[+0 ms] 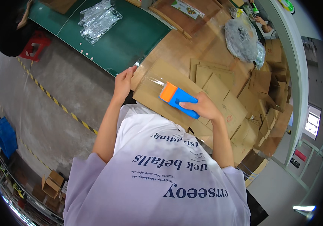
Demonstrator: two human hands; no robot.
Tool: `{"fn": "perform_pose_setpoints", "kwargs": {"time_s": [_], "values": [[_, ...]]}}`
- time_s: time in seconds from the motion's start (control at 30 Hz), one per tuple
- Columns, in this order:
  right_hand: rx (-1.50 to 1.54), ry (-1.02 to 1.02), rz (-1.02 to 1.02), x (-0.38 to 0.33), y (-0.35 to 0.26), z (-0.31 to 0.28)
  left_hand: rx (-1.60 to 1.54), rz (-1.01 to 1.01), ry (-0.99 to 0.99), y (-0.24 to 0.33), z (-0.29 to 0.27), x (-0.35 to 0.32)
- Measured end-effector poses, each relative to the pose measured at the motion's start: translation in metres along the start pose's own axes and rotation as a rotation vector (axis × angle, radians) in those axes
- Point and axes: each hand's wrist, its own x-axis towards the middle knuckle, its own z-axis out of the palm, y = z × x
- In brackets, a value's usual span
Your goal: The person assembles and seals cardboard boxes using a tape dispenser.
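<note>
A flat brown cardboard box (152, 88) lies before me on the worktable, a shiny strip of clear tape running over its upper face. My right hand (202, 106) is wrapped around the blue body of a tape dispenser (184, 98), thumb on its side. The dispenser's orange head (167, 92) rests against the cardboard at the end of the strip. At the box's left edge is my left hand (123, 83), fingers curled together. Whatever those fingers pinch is too small to make out.
Flattened cartons (221, 98) are stacked to the right, with open boxes (272, 81) beyond. Clear plastic bags (240, 37) lie at the far right. More clear film (99, 22) sits on the green table (131, 28). A person sits by a red stool (35, 45) at far left.
</note>
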Motion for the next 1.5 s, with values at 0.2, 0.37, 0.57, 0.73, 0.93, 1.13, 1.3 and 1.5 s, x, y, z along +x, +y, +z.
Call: {"fn": "perform_pose_setpoints", "kwargs": {"time_s": [0.2,0.37,0.57,0.73,0.93,1.13,1.3,1.5], "values": [[0.066,-0.024,-0.017,-0.002,-0.005,-0.002,0.161,0.224,-0.630,0.026,0.006,-0.020],[0.066,-0.030,0.005,-0.005,-0.008,-0.006,0.148,0.093,-0.900,0.028,-0.005,0.002],[0.114,-0.088,0.041,-0.012,-0.005,-0.007,0.090,0.010,-0.903,0.041,-0.004,-0.003],[0.038,-0.098,0.031,-0.023,0.005,-0.007,0.128,-0.056,-0.999,0.045,-0.005,0.001],[0.036,-0.048,-0.127,-0.027,0.015,-0.005,0.154,0.040,-1.003,0.036,-0.006,-0.002],[0.225,-0.125,-0.022,-0.016,0.001,-0.008,-0.067,0.159,-0.770,0.044,0.018,-0.016],[0.227,-0.216,0.037,-0.008,-0.012,-0.001,-0.079,0.202,-0.727,0.051,0.020,-0.008],[0.265,-0.153,0.014,-0.017,-0.018,-0.009,-0.105,0.252,-0.769,0.046,0.016,0.001]]}}
